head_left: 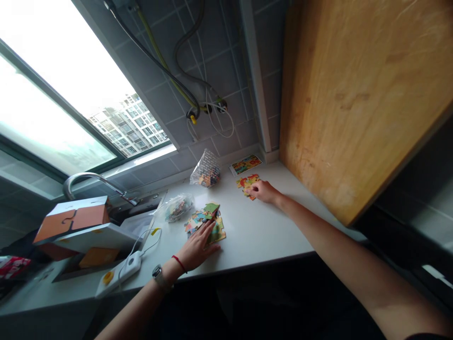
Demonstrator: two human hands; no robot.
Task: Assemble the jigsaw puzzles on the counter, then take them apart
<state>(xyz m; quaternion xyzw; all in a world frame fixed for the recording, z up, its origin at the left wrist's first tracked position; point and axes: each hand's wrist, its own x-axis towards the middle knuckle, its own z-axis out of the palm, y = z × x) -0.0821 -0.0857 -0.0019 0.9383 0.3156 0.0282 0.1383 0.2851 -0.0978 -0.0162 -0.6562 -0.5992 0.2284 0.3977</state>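
My left hand (199, 245) lies with its fingers spread on a pile of colourful jigsaw pieces (218, 231) on the white counter. Farther right, my right hand (261, 191) is closed, its fingertips pressed at a small group of red and yellow puzzle pieces (247, 181). Whether a single piece is pinched there is too small to tell. Just behind that group lies a printed picture card (247, 164). Two clear plastic bags of pieces, one upright (208, 174) and one lying flatter (180, 208), are behind and left of the pile.
At the left are a sink with a chrome faucet (95, 175), an orange and white box (74, 222) and a white power strip (122, 274) with its cord. A large wooden panel (354, 94) rises at the right. The counter's front edge (262, 260) runs below my hands.
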